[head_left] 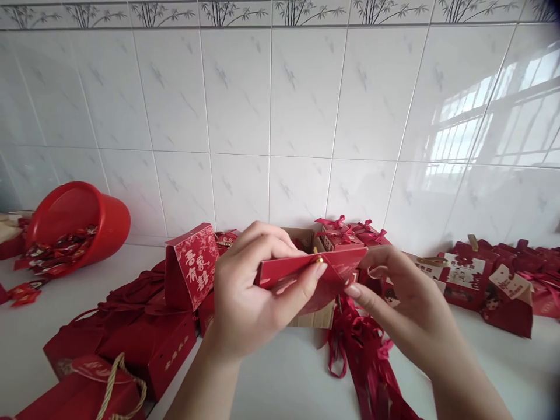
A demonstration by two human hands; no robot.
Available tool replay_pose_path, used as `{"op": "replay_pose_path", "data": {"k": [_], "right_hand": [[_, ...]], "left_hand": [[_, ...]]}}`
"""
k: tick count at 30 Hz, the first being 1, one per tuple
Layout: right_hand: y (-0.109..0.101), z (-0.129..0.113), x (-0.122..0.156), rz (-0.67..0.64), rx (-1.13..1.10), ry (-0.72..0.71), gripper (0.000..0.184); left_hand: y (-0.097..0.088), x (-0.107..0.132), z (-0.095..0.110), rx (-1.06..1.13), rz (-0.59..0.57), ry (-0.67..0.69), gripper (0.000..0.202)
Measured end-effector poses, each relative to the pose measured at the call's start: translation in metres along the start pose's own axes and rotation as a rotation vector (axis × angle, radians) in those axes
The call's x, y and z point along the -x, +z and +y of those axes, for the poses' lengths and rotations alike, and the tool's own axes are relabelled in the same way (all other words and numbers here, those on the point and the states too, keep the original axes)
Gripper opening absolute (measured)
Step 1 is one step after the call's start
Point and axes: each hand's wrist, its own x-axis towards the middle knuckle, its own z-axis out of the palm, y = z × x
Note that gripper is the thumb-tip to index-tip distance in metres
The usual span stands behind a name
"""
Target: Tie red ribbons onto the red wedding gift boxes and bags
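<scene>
In the middle of the head view, a red paper gift box (297,269) is held up in the air, with a small gold bead (319,260) on its near side. My left hand (262,286) is closed around the left end of the box, its thumb pressed next to the bead. At the other end, my right hand (402,303) pinches the box's right corner between thumb and bent fingers. What lies inside the box cannot be seen.
A tipped red bucket (118,219) spills wrapped sweets at the left. Red gift boxes (149,344) fill the left front; more boxes (470,271) line the right. Loose red ribbons (371,364) trail below my right hand. Behind stands a cardboard box (321,318) against the tiled wall (301,99).
</scene>
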Motion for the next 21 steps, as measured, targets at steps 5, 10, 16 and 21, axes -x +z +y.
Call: {"op": "replay_pose_path", "data": {"k": [5,10,16,21], "right_hand": [[0.002,0.0,-0.001,-0.211,0.038,0.093,0.018],[-0.005,0.0,-0.002,-0.174,0.017,0.167,0.018],[-0.023,-0.005,0.005,0.056,-0.229,0.054,0.006],[-0.018,-0.016,0.013,0.442,-0.316,-0.06,0.023]], "left_hand": [[0.001,0.0,-0.004,-0.063,0.043,0.013,0.02],[0.001,-0.002,-0.008,-0.082,0.019,0.026,0.019],[-0.002,-0.001,-0.011,-0.042,-0.07,0.102,0.016],[0.0,0.0,-0.006,0.053,-0.218,0.24,0.014]]}}
